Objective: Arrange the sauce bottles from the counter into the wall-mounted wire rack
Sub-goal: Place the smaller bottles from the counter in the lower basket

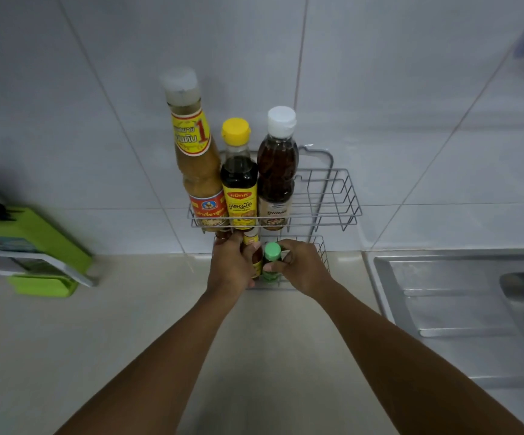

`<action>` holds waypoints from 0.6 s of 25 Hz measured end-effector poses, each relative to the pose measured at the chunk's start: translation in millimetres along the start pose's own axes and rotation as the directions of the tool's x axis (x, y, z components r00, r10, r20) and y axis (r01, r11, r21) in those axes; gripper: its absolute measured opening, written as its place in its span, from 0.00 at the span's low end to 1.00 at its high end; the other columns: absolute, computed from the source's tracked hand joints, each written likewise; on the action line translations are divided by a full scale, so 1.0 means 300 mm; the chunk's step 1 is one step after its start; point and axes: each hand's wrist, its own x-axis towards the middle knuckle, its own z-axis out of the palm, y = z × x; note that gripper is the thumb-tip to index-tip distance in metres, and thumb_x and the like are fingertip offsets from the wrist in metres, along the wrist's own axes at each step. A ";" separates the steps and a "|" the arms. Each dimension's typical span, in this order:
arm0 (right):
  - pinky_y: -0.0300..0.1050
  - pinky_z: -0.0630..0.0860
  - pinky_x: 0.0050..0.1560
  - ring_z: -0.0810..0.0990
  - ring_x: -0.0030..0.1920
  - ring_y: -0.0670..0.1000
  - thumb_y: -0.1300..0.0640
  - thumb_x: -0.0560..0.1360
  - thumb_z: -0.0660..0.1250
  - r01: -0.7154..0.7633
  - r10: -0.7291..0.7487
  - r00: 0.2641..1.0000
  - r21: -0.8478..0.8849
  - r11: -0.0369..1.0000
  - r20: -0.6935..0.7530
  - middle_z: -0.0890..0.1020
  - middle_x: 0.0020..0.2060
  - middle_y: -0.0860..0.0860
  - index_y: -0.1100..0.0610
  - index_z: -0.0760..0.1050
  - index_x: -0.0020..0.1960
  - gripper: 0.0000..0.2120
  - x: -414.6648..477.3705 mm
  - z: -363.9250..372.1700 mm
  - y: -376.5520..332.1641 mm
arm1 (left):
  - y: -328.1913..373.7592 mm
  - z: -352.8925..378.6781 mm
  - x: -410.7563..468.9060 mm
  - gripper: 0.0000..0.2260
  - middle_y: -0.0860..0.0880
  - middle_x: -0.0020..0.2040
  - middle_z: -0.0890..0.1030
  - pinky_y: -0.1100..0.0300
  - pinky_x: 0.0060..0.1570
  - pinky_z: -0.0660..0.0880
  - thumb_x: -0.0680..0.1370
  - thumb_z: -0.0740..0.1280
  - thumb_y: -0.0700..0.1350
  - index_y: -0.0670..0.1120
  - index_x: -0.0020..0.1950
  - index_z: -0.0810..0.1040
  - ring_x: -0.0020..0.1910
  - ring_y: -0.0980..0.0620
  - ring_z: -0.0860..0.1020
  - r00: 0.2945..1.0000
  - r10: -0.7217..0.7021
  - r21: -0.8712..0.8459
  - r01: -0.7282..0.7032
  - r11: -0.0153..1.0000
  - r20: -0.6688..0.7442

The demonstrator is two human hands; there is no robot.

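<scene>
Head view: we see a two-tier wire rack (342, 196) fixed to the white tiled wall (380, 89), just above the back edge of the counter (129, 324). On the left half of its upper shelf three bottles stand upright in a row, touching: a tall bottle of tan sauce (196, 158) at the left end, a yellow-capped dark bottle (238, 180) in the middle, and a white-capped brown bottle (276, 174) to its right. The right half of that shelf holds nothing we can make out.

Both hands reach into the lower shelf (322, 249). Our left hand (231, 265) is wrapped around a small bottle with a yellow label (254, 257) at the shelf's left side; another cap behind it is mostly hidden. Our right hand (301, 266) is closed around a green-capped bottle (271, 257) just beside it, near the shelf's middle.

A green knife block (34, 243) sits at the counter's left edge, and a steel sink (458, 309) at its right.
</scene>
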 end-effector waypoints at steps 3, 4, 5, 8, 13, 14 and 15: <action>0.26 0.71 0.32 0.76 0.32 0.43 0.61 0.67 0.82 0.005 -0.004 1.000 -0.038 0.999 0.022 0.82 0.44 0.49 0.56 0.81 0.58 0.21 -0.007 -0.003 0.003 | -0.027 -0.021 -0.006 0.10 0.43 0.52 0.81 0.46 0.35 0.84 0.76 0.68 0.57 0.54 0.53 0.74 0.46 0.39 0.83 0.995 0.099 0.117 -0.099 0.988 0.007; 0.26 0.71 0.32 0.76 0.34 0.42 0.61 0.67 0.82 0.011 -0.009 0.999 -0.060 0.998 0.031 0.81 0.45 0.48 0.56 0.80 0.59 0.23 -0.010 -0.007 0.005 | -0.037 -0.027 -0.009 0.13 0.44 0.52 0.82 0.45 0.38 0.84 0.75 0.68 0.58 0.55 0.55 0.74 0.46 0.40 0.83 0.993 0.117 0.137 -0.119 0.983 0.020; 0.26 0.71 0.33 0.76 0.36 0.41 0.61 0.67 0.82 0.024 -0.022 0.999 -0.077 0.997 0.037 0.80 0.47 0.47 0.56 0.80 0.61 0.24 -0.013 -0.010 0.005 | -0.046 -0.032 -0.011 0.14 0.44 0.51 0.82 0.44 0.41 0.84 0.75 0.68 0.59 0.55 0.56 0.75 0.47 0.41 0.83 0.992 0.124 0.149 -0.128 0.981 0.033; 0.25 0.69 0.41 0.77 0.45 0.40 0.61 0.65 0.83 0.062 -0.060 0.998 -0.077 0.995 0.031 0.79 0.50 0.46 0.55 0.79 0.61 0.27 -0.014 0.000 -0.004 | -0.059 -0.048 -0.013 0.15 0.44 0.50 0.83 0.46 0.48 0.82 0.76 0.70 0.56 0.52 0.59 0.79 0.49 0.43 0.82 0.987 0.149 0.138 -0.155 0.978 0.056; 0.34 0.77 0.54 0.82 0.59 0.49 0.60 0.58 0.86 0.033 -0.034 0.999 0.025 0.999 0.035 0.84 0.58 0.48 0.50 0.81 0.63 0.35 0.015 0.024 0.008 | -0.072 -0.053 -0.004 0.15 0.44 0.55 0.78 0.50 0.55 0.78 0.78 0.70 0.50 0.47 0.63 0.80 0.56 0.45 0.78 0.970 0.236 0.106 -0.241 0.965 0.059; 0.33 0.76 0.53 0.83 0.58 0.49 0.60 0.58 0.87 0.019 -0.020 0.999 0.027 0.999 0.045 0.84 0.57 0.47 0.48 0.81 0.62 0.34 0.018 0.023 0.008 | -0.073 -0.054 -0.002 0.15 0.44 0.55 0.78 0.50 0.55 0.78 0.78 0.71 0.50 0.46 0.62 0.81 0.55 0.46 0.79 0.967 0.248 0.098 -0.252 0.963 0.055; 0.32 0.75 0.51 0.83 0.57 0.48 0.60 0.58 0.87 0.002 -0.003 0.999 0.027 1.000 0.052 0.84 0.56 0.47 0.46 0.82 0.59 0.33 0.023 0.024 0.008 | -0.076 -0.057 0.001 0.14 0.45 0.53 0.79 0.50 0.53 0.79 0.77 0.72 0.51 0.47 0.60 0.81 0.53 0.46 0.79 0.966 0.255 0.094 -0.259 0.961 0.054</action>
